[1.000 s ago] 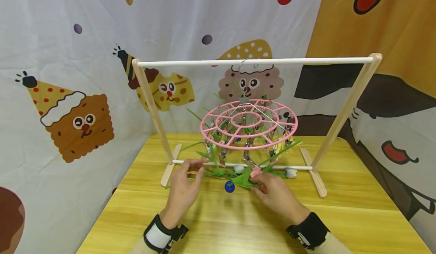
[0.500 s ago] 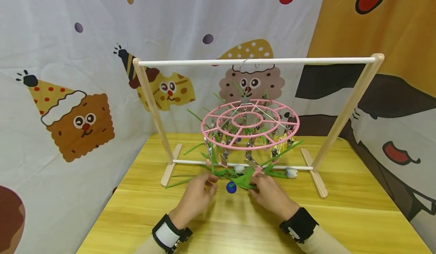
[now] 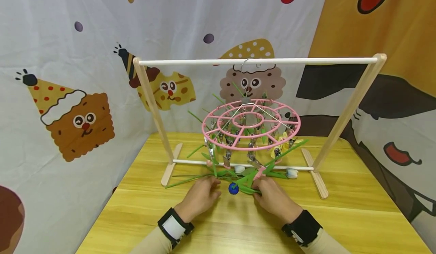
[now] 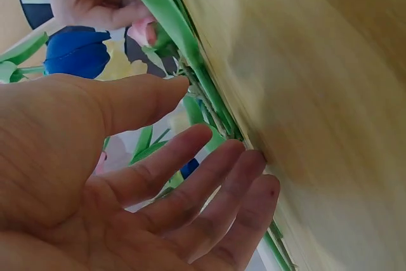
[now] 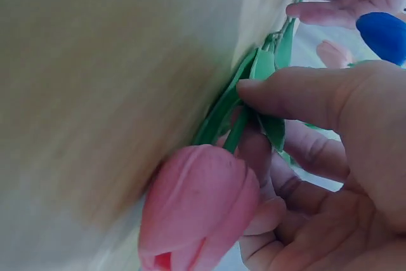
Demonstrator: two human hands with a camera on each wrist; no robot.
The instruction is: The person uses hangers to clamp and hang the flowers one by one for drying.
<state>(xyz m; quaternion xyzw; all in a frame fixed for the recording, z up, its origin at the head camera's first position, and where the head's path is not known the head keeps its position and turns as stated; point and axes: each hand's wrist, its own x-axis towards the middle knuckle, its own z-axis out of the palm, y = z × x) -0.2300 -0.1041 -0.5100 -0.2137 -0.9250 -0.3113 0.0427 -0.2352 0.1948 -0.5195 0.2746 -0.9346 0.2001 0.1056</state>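
My right hand (image 3: 276, 199) pinches the green stem and leaves of a pink tulip (image 5: 200, 204) just above the table; its flower points down past my fingers in the right wrist view. My left hand (image 3: 201, 196) is low over the table, its fingers loosely extended beside green stems (image 4: 209, 90) and holding nothing. Between the hands shows a blue tulip (image 3: 233, 188). Above them a pink round clip hanger (image 3: 235, 148) carries metal clips (image 3: 227, 156), with several flowers hanging among them. White tulips (image 3: 291, 173) lie on the table behind my hands.
A wooden stand (image 3: 152, 106) with a white top rail (image 3: 190, 62) bears the hanger. Its lower white rail (image 3: 190, 162) runs behind the flowers, and its feet (image 3: 316, 178) rest on the wooden table (image 3: 136, 208). A printed curtain (image 3: 163, 23) surrounds the back.
My left hand has come down and to the right, from beside the hanger to the stems. The right hand stays near the same spot, with the leaves shifting slightly.
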